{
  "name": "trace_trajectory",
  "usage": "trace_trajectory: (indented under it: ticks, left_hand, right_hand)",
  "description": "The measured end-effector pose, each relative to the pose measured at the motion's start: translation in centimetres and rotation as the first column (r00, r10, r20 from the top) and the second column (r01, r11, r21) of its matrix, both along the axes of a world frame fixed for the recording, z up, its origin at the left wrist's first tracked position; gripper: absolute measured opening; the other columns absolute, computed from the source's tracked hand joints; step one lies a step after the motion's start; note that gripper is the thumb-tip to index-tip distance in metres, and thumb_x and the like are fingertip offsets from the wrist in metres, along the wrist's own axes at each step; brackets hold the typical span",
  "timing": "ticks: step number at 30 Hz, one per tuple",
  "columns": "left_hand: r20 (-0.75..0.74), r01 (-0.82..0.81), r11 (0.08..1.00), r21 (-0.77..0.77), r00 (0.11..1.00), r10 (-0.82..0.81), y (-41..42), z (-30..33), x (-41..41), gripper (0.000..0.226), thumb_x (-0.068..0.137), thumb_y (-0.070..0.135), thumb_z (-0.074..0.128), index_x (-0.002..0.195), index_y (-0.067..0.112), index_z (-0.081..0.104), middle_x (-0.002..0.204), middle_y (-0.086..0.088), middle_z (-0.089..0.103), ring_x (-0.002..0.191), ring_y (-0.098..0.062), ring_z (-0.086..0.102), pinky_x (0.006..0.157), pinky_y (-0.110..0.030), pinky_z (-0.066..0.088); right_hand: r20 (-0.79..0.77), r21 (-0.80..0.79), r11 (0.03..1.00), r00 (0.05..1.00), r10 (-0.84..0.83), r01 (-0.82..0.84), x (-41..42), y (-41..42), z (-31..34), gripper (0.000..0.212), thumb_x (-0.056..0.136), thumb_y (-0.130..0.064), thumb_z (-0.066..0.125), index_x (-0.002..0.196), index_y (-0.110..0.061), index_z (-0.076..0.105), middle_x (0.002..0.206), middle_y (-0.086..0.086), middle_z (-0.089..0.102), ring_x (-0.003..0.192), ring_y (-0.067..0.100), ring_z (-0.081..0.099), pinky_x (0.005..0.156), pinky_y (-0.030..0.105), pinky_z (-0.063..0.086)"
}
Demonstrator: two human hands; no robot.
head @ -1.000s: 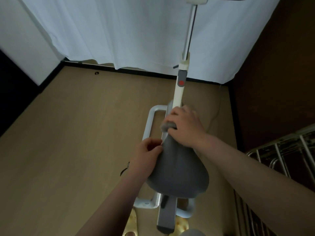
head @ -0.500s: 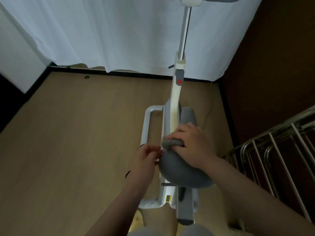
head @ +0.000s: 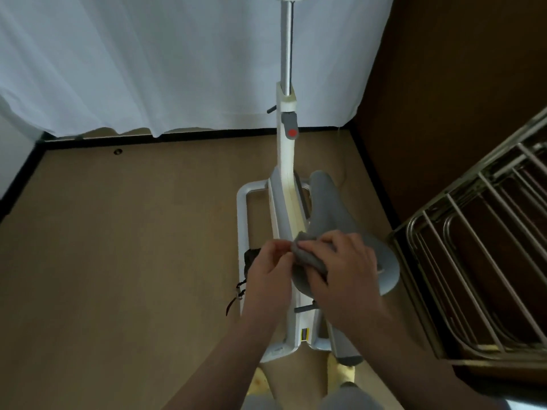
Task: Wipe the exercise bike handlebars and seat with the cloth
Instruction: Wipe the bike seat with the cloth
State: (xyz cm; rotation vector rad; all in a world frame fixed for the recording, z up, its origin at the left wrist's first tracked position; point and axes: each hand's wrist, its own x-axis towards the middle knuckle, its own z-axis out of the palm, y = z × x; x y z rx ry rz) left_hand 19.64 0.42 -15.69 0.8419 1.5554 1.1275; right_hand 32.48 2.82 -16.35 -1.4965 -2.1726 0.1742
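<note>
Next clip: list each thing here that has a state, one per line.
seat: on the bike, nose uncovered, wide end partly under the hands
cloth: bunched, lying on the seat's left side
right hand: grips the cloth, pressing it onto the seat
left hand: fingers curled, pinching the cloth's edge
curtain: drawn, hem just above the floor

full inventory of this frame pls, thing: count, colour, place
seat: 1, grey, centre right, on the bike
cloth: 1, grey, bunched at the seat's near left edge
bike frame: 1, white, centre, post rising to the top edge
red knob: 1, on the post
curtain: 1, white, far side
floor: tan wood
metal rack: 1, right side
left hand: 1, pinches the cloth's edge
right hand: 1, grips the cloth on the seat
</note>
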Motion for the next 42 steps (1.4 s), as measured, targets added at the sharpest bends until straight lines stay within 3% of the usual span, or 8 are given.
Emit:
trace_trajectory:
  ticks: [5, 8, 13, 17, 22, 26, 31, 42]
  left_hand:
    - [0.004, 0.083, 0.996, 0.013, 0.997, -0.083, 0.1, 0.2, 0.8, 0.029, 0.096, 0.010, 0.046, 0.093, 0.029, 0.067, 0.084, 0.014, 0.067, 0.084, -0.013, 0.061, 0.077, -0.034, 0.050]
    - [0.011, 0.125, 0.991, 0.047, 0.992, -0.125, 0.2, 0.5, 1.2, 0.029, 0.095, 0.009, 0.047, 0.089, 0.030, 0.065, 0.089, 0.006, 0.066, 0.090, -0.016, 0.062, 0.080, -0.036, 0.050]
    - [-0.094, 0.192, 0.975, 0.111, 0.979, -0.182, 0.3, 0.7, 1.8, 0.025, 0.094, 0.007, 0.048, 0.095, 0.026, 0.064, 0.091, 0.010, 0.060, 0.083, 0.004, 0.055, 0.070, -0.009, 0.041]
    - [-0.353, 0.286, 0.941, 0.179, 0.912, -0.210, 0.9, -0.5, 2.6, 0.025, 0.084, 0.025, 0.046, 0.101, 0.031, 0.064, 0.113, 0.015, 0.059, 0.112, -0.011, 0.052, 0.096, -0.036, 0.044]
    - [-0.580, 0.400, 0.903, 0.154, 0.777, -0.245, 1.4, -0.4, 4.2, 0.033, 0.083, 0.029, 0.045, 0.112, 0.034, 0.060, 0.130, 0.020, 0.046, 0.124, -0.007, 0.035, 0.105, -0.035, 0.033]
    - [-0.621, 0.385, 0.914, 0.127, 0.749, -0.229, 3.4, -0.4, 4.4, 0.032, 0.088, 0.019, 0.054, 0.117, 0.032, 0.058, 0.135, 0.014, 0.048, 0.119, -0.011, 0.035, 0.102, -0.036, 0.035]
    - [-0.659, 0.397, 0.912, 0.099, 0.713, -0.239, 6.8, -0.2, 5.4, 0.034, 0.087, 0.018, 0.055, 0.118, 0.031, 0.057, 0.137, 0.010, 0.048, 0.123, -0.019, 0.035, 0.100, -0.030, 0.029]
    - [-0.737, 0.284, 0.953, 0.108, 0.666, -0.115, 7.5, -0.3, 6.5, 0.032, 0.091, 0.010, 0.049, 0.118, 0.024, 0.057, 0.126, 0.010, 0.051, 0.118, -0.019, 0.039, 0.089, -0.021, 0.026]
  right_hand:
    - [-0.069, -0.006, 0.973, 0.970, -0.231, 0.231, 2.1, -0.3, 0.4, 0.030, 0.079, -0.027, 0.065, 0.109, -0.027, 0.069, 0.096, -0.005, 0.056, 0.093, 0.017, 0.048, 0.079, 0.033, 0.040]
    - [0.012, 0.007, 0.998, 0.998, -0.062, 0.062, 2.3, -1.5, 0.3, 0.036, 0.079, -0.032, 0.055, 0.113, -0.029, 0.066, 0.100, -0.007, 0.054, 0.094, 0.013, 0.046, 0.079, 0.032, 0.041]
    - [-0.150, -0.062, 0.952, 0.940, -0.307, 0.301, 4.7, -1.6, 0.1, 0.035, 0.079, -0.022, 0.072, 0.113, -0.026, 0.068, 0.102, -0.007, 0.053, 0.096, 0.014, 0.047, 0.083, 0.038, 0.045]
    - [-0.202, 0.009, 0.978, 0.958, -0.204, 0.210, 3.8, -4.4, -1.0, 0.035, 0.083, -0.033, 0.058, 0.117, -0.026, 0.063, 0.107, -0.006, 0.052, 0.097, 0.012, 0.048, 0.081, 0.033, 0.045]
    - [-0.493, -0.435, 0.663, 0.455, -0.742, 0.609, 5.7, -0.3, -2.3, 0.034, 0.093, -0.027, 0.057, 0.126, -0.022, 0.057, 0.121, 0.002, 0.050, 0.115, 0.019, 0.042, 0.098, 0.045, 0.040]
    - [-0.492, -0.223, 0.777, 0.620, -0.611, 0.589, 4.0, -2.3, -2.4, 0.032, 0.091, -0.022, 0.061, 0.123, -0.026, 0.060, 0.112, -0.008, 0.046, 0.102, 0.007, 0.036, 0.088, 0.023, 0.035]
    - [-0.326, -0.518, 0.737, 0.697, -0.639, 0.433, 7.2, 4.4, -1.6, 0.033, 0.081, -0.048, 0.047, 0.107, -0.036, 0.063, 0.109, -0.004, 0.060, 0.106, 0.022, 0.053, 0.092, 0.044, 0.048]
    - [-0.155, -0.387, 0.859, 0.894, -0.419, 0.336, 6.0, 5.4, -0.6, 0.032, 0.095, -0.037, 0.048, 0.126, -0.035, 0.053, 0.120, -0.008, 0.049, 0.112, 0.014, 0.041, 0.098, 0.036, 0.038]
